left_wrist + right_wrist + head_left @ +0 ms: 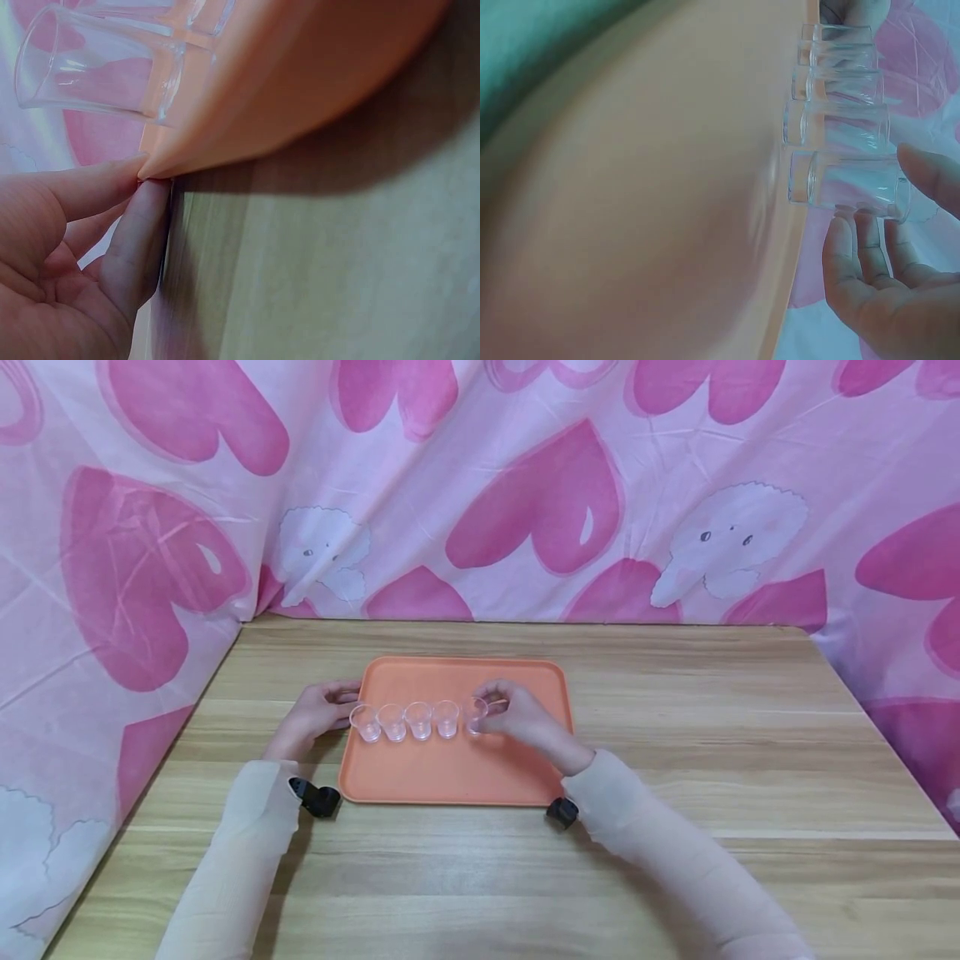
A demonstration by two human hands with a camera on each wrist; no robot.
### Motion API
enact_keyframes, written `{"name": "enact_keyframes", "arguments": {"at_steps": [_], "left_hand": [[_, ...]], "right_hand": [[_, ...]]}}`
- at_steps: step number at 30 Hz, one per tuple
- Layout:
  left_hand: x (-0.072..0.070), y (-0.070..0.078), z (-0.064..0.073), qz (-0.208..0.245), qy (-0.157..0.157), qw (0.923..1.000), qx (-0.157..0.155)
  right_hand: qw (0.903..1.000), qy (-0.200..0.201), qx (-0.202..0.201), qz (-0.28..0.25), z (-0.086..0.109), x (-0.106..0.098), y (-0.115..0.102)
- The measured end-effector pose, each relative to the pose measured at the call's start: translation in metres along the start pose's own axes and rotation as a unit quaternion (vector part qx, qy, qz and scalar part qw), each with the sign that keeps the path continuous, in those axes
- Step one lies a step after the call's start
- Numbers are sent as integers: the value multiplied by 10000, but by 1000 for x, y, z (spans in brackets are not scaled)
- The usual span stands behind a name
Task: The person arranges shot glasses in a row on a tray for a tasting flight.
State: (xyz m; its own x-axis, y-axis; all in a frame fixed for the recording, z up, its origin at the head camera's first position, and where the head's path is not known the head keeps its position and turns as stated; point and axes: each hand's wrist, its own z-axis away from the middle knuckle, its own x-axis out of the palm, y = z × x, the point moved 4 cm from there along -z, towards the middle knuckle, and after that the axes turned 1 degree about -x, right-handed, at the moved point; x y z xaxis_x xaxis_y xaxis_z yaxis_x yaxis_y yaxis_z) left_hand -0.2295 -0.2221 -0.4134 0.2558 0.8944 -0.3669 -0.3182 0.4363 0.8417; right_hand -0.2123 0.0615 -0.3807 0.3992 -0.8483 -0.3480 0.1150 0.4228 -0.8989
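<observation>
Several small clear plastic cups stand upright in a row across an orange tray [442, 777]. My right hand [519, 717] holds the rightmost cup [851, 180] near its rim, thumb on one side and fingers on the other. That cup stands slightly apart from its neighbour [447, 719]. At the tray's left edge, my left hand [311, 718] pinches the rim between thumb and fingers, as the left wrist view shows. The leftmost cup [366, 723] stands just inside that edge, close to the left fingertips.
The tray lies on a wood-grain table [420, 877]. A pink cloth [525, 460] with hearts and white cartoon animals hangs behind the table and along its sides. Black wrist devices [321, 800] sit at both light sleeves, near the tray's front corners.
</observation>
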Motion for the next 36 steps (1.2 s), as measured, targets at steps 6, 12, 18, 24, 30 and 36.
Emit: {"name": "enact_keyframes", "arguments": {"at_steps": [6, 12, 18, 24, 30, 36], "left_hand": [[0, -1, 0, 63, -24, 10000, -27], [0, -1, 1, 37, -42, 9999, -127], [-1, -2, 1, -21, -11, 9999, -138], [-1, 0, 1, -19, 10, 10000, -66], [1, 1, 0, 11, -17, 10000, -87], [1, 1, 1, -31, 1, 9999, -102]], "right_hand": [[10000, -36, 49, 59, 1, 3, -1], [10000, -39, 29, 71, 0, 5, -1], [9999, -23, 93, 85, -1, 6, 2], [10000, -37, 46, 40, -2, 6, 2], [9996, -193, -150, -164, -1, 4, 2], [9994, -68, -189, -283, 2, -2, 4]]}}
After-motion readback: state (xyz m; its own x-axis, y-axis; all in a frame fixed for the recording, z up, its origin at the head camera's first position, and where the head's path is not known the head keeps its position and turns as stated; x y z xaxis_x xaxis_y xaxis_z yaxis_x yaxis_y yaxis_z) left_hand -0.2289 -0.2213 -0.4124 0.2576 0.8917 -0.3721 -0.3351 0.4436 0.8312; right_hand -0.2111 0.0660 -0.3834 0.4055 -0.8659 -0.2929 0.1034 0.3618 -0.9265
